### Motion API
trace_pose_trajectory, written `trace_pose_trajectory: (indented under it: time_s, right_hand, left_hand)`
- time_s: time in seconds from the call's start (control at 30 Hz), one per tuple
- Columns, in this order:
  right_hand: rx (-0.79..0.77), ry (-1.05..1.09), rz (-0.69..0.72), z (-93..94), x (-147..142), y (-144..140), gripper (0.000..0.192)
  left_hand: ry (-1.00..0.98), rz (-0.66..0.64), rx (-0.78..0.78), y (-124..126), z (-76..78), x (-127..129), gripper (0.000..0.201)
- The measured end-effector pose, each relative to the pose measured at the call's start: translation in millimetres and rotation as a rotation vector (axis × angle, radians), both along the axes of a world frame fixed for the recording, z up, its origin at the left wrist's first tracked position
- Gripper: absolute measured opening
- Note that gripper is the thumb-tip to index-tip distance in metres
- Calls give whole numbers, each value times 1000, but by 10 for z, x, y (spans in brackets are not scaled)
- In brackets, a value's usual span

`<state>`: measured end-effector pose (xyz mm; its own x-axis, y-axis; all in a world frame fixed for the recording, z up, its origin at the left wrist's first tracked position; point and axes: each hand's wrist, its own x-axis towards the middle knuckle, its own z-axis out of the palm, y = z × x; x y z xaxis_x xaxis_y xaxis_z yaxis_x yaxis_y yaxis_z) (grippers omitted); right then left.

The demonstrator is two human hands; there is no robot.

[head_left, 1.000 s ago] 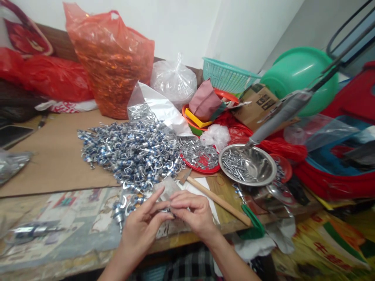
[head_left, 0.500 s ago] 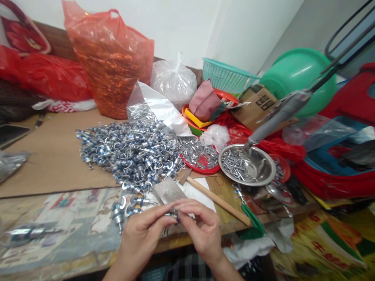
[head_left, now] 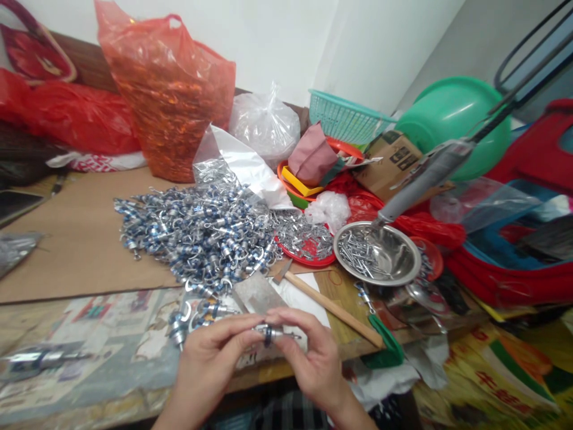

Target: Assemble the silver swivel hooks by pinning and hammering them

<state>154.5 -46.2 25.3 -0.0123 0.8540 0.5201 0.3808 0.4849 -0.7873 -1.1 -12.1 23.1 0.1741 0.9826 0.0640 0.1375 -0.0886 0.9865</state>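
Above table: fitting between fingertips

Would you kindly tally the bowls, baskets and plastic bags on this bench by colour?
Green basin: 1
Teal basket: 1
Steel bowl: 1
Orange bag: 1
Clear knotted bag: 1
Total: 5

L hand & R hand: both bare, no gloves, no rings, no watch or wrist bands seen. Forearms bare too, no sleeves in view up to frame edge. Nails short, unpainted as far as visible. Dark plaid fabric w/ light lines shows betw. the forearms, low in frame; prob. clothing, can't tell which garment.
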Motion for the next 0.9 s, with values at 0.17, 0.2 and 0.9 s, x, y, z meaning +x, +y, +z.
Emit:
trace_pose_trajectory:
  time_s: [0.17,0.2,0.9]
  right_hand:
    - [293,-340,50,-50,36,-25,44]
    - [319,-383,56,-61,44,-25,44]
    - [-290,45,-37,-110,-71,-5,11]
  left_hand:
    - [1,24,-104,-14,50,3,12]
    - [28,34,-92,-19,58,10,13]
    - [-232,-4,-294,-79,-270,18,50]
